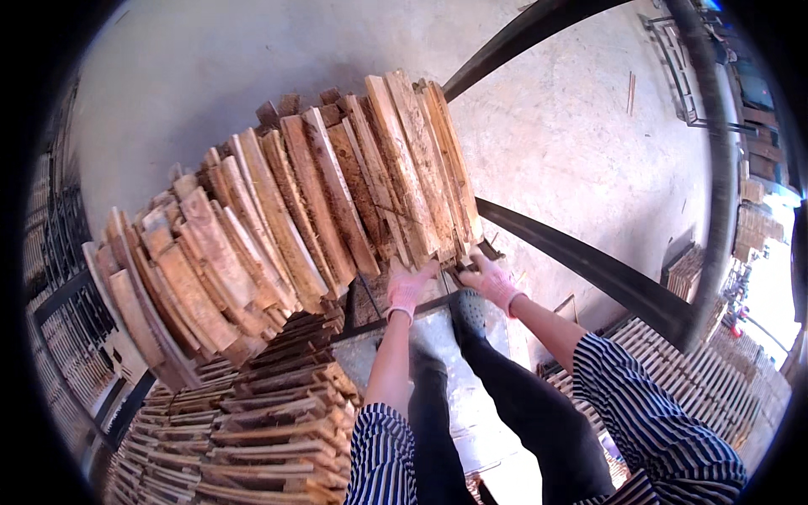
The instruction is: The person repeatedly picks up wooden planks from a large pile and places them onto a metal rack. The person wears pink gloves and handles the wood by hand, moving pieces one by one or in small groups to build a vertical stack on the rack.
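A long row of rough wooden boards (324,198) stands on edge, packed side by side, in front of me. My left hand (407,286), in a pink glove, closes on the near ends of boards toward the row's right end; its fingers partly disappear against the wood. Just to the right, my right hand (490,281), also in a pink glove, is closed at the lower corner of the rightmost boards (450,168). The undersides of these boards and some of my fingertips are hidden.
Lower left, another stack of boards (278,429) rises beside my legs. Dark metal bars (581,261) cross at the right. My shoe (468,313) rests near a pale metal sheet (370,349). More slatted wood stacks (707,383) stand on the right.
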Available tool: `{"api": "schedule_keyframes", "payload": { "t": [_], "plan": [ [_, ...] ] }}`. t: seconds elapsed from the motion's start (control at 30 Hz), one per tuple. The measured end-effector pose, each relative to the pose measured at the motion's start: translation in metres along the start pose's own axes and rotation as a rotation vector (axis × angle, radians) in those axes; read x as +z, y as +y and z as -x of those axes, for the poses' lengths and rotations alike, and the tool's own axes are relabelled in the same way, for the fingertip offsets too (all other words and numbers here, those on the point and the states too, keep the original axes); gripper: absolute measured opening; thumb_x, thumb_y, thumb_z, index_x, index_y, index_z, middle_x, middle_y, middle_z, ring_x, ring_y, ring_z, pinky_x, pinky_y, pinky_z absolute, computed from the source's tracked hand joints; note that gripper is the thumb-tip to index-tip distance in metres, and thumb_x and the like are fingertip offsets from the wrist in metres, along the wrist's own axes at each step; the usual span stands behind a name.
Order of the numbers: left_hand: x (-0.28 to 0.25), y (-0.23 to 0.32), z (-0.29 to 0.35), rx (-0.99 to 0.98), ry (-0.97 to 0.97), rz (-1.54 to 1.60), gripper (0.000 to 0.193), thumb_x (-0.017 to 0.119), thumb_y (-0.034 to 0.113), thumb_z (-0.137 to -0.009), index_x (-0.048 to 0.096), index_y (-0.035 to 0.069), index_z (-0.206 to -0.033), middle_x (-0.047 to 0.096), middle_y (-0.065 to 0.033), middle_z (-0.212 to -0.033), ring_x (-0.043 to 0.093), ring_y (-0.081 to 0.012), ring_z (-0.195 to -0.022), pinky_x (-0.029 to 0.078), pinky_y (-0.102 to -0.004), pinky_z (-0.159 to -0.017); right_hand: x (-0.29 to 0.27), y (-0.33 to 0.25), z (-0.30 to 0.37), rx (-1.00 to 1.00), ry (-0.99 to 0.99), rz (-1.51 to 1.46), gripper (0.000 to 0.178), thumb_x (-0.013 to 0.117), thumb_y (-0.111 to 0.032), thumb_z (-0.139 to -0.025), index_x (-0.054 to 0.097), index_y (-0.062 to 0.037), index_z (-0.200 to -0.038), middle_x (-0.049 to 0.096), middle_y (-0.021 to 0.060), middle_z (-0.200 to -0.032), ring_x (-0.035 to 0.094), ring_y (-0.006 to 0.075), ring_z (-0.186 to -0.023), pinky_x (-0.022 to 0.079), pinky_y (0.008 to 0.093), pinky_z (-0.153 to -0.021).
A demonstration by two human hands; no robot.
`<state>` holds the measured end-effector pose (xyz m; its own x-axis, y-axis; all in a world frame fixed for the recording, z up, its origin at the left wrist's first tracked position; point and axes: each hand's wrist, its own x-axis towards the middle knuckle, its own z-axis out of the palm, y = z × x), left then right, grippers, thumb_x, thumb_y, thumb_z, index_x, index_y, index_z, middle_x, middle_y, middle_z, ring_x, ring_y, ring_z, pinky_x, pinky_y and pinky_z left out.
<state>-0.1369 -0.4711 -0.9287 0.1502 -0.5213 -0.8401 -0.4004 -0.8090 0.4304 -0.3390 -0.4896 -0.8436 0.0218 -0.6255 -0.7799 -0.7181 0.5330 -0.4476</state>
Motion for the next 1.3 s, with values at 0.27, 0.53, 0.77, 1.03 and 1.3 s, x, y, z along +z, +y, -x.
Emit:
{"api": "schedule_keyframes", "payload": {
  "t": [0.27, 0.53, 0.77, 1.03, 1.3],
  "plan": [
    [0.000, -0.100, -0.160, -0.071, 0.283, -0.351, 0.142, 0.088, 0.068, -0.058, 0.019, -0.012, -0.154, 0.039, -0.0306, -0.153, 0.047, -0.0388, -0.138, 0.042, -0.0413, -0.112, 0.104, -0.082, -0.168, -0.023, 0.139, -0.039, 0.103, 0.064, -0.061, -0.086, 0.018, -0.0082, -0.161, 0.028, 0.0263, -0.161, 0.035, 0.0402, -0.147, 0.032, 0.0468, -0.118],
    [0.048, -0.024, -0.109, -0.019, 0.009, 0.222, 0.120, 0.096, 0.045, -0.060, 0.034, -0.009, -0.147, 0.055, -0.0275, -0.139, 0.061, -0.0351, -0.123, 0.050, -0.0373, -0.103, 0.093, 0.022, -0.198, 0.103, 0.075, -0.385, 0.107, 0.067, -0.063, -0.085, 0.018, -0.0060, -0.161, 0.025, 0.0263, -0.163, 0.031, 0.0392, -0.149, 0.030, 0.0429, -0.121],
    [-0.039, -0.055, -0.060, 0.122, -0.219, 0.869, 0.076, 0.085, 0.008, -0.078, 0.045, 0.002, -0.143, 0.065, -0.0133, -0.128, 0.065, -0.0191, -0.113, 0.056, -0.0320, -0.095, 0.092, -0.038, -0.169, -0.028, -0.197, -0.825, 0.086, 0.072, -0.059, -0.086, 0.047, -0.0032, -0.146, 0.057, 0.0206, -0.139, 0.059, 0.0298, -0.122, 0.045, 0.0366, -0.107],
    [-0.024, -0.050, -0.035, -0.096, 0.128, 0.605, 0.098, 0.083, 0.045, -0.081, 0.034, -0.002, -0.152, 0.057, -0.0215, -0.140, 0.059, -0.0299, -0.126, 0.047, -0.0380, -0.106, 0.056, 0.000, -0.198, 0.176, -0.523, -1.111, 0.055, 0.078, -0.038, -0.086, 0.067, -0.0046, -0.129, 0.072, 0.0055, -0.121, 0.069, 0.0176, -0.104, 0.055, 0.0350, -0.095],
    [-0.052, -0.117, -0.131, -0.119, 0.334, -0.585, 0.091, 0.073, 0.038, -0.086, 0.029, -0.011, -0.148, 0.061, -0.0301, -0.126, 0.070, -0.0358, -0.100, 0.059, -0.0397, -0.080, 0.067, -0.074, -0.163, 0.153, -0.482, -1.143, 0.057, 0.079, -0.036, -0.083, 0.066, -0.0028, -0.127, 0.073, 0.0107, -0.115, 0.071, 0.0215, -0.101, 0.057, 0.0377, -0.095]
  ]
}}
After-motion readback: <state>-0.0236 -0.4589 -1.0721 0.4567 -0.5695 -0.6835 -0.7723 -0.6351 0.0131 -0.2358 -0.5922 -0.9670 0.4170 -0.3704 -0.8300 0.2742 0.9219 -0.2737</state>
